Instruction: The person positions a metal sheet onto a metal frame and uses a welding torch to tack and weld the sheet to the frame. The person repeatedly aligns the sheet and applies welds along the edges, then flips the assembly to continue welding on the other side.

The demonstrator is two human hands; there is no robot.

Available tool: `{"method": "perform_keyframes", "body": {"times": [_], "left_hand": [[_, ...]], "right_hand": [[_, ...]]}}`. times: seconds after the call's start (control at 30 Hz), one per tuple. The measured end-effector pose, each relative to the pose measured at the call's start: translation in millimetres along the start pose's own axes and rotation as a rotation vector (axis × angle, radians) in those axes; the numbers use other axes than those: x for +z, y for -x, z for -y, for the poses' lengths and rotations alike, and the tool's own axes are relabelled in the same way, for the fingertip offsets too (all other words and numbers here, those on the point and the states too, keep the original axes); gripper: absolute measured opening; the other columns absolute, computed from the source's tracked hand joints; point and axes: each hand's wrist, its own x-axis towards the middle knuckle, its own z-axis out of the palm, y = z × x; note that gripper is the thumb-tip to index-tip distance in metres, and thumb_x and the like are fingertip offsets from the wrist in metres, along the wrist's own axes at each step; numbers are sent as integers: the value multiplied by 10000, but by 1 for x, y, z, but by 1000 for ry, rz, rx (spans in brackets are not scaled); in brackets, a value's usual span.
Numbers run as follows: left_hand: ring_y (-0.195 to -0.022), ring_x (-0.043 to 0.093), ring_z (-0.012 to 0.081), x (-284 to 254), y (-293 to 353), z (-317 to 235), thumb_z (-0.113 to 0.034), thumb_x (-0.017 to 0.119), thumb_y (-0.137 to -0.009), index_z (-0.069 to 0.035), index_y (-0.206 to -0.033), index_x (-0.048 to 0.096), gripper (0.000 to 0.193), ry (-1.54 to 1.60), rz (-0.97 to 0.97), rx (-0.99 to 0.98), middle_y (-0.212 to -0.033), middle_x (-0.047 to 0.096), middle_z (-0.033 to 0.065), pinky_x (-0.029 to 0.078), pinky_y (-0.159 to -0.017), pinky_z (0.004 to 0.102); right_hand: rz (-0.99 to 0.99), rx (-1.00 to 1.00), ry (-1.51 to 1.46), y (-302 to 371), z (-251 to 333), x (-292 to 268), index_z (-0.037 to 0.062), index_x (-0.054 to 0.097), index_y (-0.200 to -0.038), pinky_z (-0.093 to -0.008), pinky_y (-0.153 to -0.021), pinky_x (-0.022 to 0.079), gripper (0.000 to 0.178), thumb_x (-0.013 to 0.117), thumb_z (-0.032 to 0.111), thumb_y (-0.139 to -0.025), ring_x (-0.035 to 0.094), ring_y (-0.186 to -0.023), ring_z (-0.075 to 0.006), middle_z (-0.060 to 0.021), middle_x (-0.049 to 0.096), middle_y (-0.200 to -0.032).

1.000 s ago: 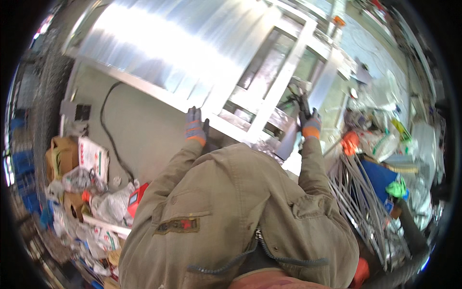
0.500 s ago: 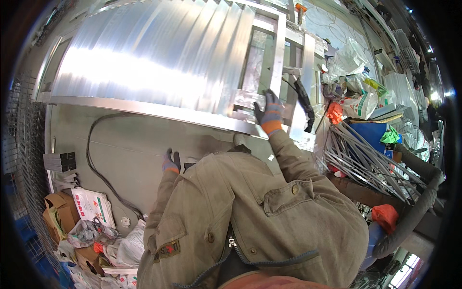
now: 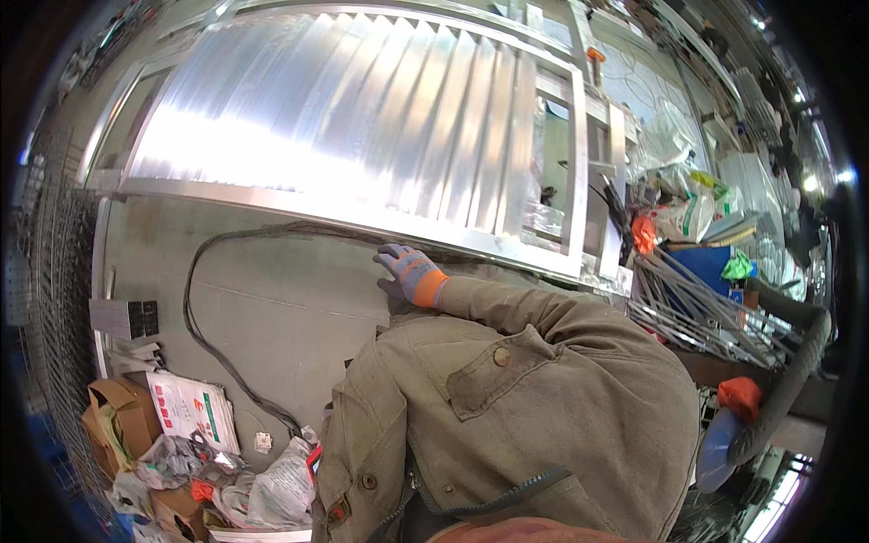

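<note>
My right hand (image 3: 412,273), in a grey and orange work glove, reaches leftward across my front. Its fingers are stretched out and apart, with nothing seen in them. Just beyond it runs the near edge of a shiny aluminium frame (image 3: 362,223), which bears a row of long silvery slats (image 3: 425,127). On the frame's right side an opening shows no slats. A dark cable (image 3: 192,290) curves beneath the frame, close to my right fingertips. My left hand is out of sight; only part of that sleeve shows along my jacket.
At lower left lie a cardboard box (image 3: 118,421), a white printed sack (image 3: 192,412) and crumpled plastic bags (image 3: 281,489). A bundle of thin metal strips (image 3: 706,308) juts out at right, near a thick grey padded tube (image 3: 801,380). Wire mesh (image 3: 68,299) stands far left.
My right hand has left the frame's right part and swung left and nearer. The left hand has gone from view. Slats now sit farther right in the frame, and the view has shifted.
</note>
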Motion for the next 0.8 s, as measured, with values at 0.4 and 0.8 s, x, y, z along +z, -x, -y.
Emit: {"method": "perform_keyframes", "body": {"times": [0.4,0.8], "left_hand": [[-1074,706,261,-113,-69,-50,-383,877,-940,-31,-1362,684,582,377,-212,-101,-1224,770,155,584,-998,427],[-1087,692,255,-313,-236,-271,-415,916,-902,-41,-1394,661,669,294,-333,43,-1251,758,141,578,-1008,425]], "right_hand": [[459,-338,-77,-282,145,107,98,652,-1397,-538,-1034,552,460,718,360,-1025,660,-1221,-447,-182,659,-1393],[480,-376,-191,-539,240,112,100,674,-1386,-511,-1007,579,453,683,415,-1060,703,-1180,-431,-194,714,-1308]]}}
